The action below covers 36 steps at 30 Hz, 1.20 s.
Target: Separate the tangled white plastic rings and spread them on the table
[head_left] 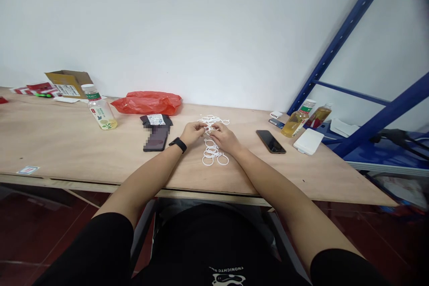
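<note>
Head view: two hands (192,132) (228,138) pinch overlapped, uncountable white rings (211,149) among one red bag (147,103) and three bottles (102,114) (296,121) (320,116).

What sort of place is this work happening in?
Probably a workshop or storeroom, though I can't be certain: there's a long, plain wooden table against a white wall, a blue rack at the right, and a cardboard box at the left.

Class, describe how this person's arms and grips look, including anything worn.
Short black sleeves; both forearms bare. A black watch-like band circles the left wrist; nothing shows on the right. Left grip and right grip are ungloved.
</note>
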Each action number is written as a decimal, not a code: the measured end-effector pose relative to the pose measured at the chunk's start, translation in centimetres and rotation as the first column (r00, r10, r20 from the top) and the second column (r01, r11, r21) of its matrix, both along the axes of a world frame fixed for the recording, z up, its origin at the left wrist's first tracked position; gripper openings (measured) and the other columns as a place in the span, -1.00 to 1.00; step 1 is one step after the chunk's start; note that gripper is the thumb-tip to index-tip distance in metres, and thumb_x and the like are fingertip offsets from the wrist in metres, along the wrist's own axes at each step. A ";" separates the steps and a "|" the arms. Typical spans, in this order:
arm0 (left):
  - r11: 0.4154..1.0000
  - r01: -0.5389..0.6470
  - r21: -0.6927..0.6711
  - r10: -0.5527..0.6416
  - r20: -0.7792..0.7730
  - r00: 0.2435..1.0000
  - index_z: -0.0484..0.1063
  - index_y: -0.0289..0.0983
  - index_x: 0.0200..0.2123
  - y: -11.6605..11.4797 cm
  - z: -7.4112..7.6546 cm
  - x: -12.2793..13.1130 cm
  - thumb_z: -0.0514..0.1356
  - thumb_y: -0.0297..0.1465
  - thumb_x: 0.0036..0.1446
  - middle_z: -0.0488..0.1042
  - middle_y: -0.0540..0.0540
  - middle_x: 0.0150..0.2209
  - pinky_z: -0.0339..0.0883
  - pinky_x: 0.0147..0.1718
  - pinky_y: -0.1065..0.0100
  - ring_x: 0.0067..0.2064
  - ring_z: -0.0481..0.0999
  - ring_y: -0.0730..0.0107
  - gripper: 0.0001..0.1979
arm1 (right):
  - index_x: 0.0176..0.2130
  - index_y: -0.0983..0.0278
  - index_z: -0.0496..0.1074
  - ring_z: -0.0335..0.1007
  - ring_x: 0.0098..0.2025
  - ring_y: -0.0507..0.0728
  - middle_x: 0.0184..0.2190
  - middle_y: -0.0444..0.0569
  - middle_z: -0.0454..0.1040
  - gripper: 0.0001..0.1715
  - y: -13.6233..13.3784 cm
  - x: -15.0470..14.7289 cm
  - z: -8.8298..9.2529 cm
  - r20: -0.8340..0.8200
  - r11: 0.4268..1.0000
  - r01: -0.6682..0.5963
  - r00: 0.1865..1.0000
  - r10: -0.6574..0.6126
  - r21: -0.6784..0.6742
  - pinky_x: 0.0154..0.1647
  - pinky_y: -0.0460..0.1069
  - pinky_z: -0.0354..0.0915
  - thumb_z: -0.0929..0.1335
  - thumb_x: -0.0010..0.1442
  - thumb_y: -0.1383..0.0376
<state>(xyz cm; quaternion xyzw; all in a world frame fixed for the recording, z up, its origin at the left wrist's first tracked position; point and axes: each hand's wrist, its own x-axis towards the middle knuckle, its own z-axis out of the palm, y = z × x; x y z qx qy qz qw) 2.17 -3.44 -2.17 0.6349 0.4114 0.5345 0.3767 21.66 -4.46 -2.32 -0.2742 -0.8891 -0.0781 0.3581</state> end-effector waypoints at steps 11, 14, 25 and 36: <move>0.994 -0.106 0.003 0.106 -0.047 0.993 0.57 -0.38 -0.38 0.3 0.4 -0.4 0.15 -0.44 -0.10 0.54 -0.07 -0.49 0.26 -0.47 0.44 -0.50 0.40 0.48 -0.77 | -0.06 0.21 0.50 0.35 0.00 0.21 -0.10 0.09 0.45 -0.73 1.0 1.3 -0.2 -0.191 0.991 0.117 0.973 -0.127 -0.063 0.09 0.14 0.30 0.27 0.32 0.23; 0.995 -0.099 -0.004 0.098 -0.101 0.990 0.56 -0.36 -0.42 0.2 0.5 -0.3 0.14 -0.45 -0.12 0.55 -0.06 -0.47 0.28 -0.42 0.43 -0.44 0.44 0.43 -0.78 | -0.10 0.22 0.52 0.35 -0.01 0.22 -0.12 0.08 0.48 -0.73 1.9 2.1 -0.7 -0.166 0.967 0.200 0.960 -0.226 -0.160 0.08 0.14 0.29 0.27 0.31 0.23; 0.999 0.030 0.028 -0.020 -0.301 0.953 0.55 -0.33 -0.45 0.1 0.1 -0.1 0.03 -0.43 -0.06 0.47 -0.02 -0.55 0.24 -0.43 0.42 -0.46 0.38 0.41 -0.72 | 0.07 0.11 0.48 0.31 0.16 0.20 0.12 -0.04 0.47 -0.59 2.9 2.1 -1.7 0.213 0.840 0.355 0.933 -0.291 -0.411 0.19 0.16 0.18 0.18 0.40 0.12; 0.983 0.153 0.103 -0.069 -0.561 0.825 0.56 -0.32 -0.23 -0.6 -0.6 -0.3 0.09 -0.42 0.01 0.50 -0.02 -0.45 0.27 -0.36 0.39 -0.42 0.41 0.39 -0.70 | -0.19 0.18 0.58 0.38 -0.02 0.20 -0.12 -0.01 0.54 -0.79 3.3 2.5 -1.7 0.195 0.767 0.479 0.877 -0.440 -0.427 0.03 0.08 0.26 0.38 0.21 0.18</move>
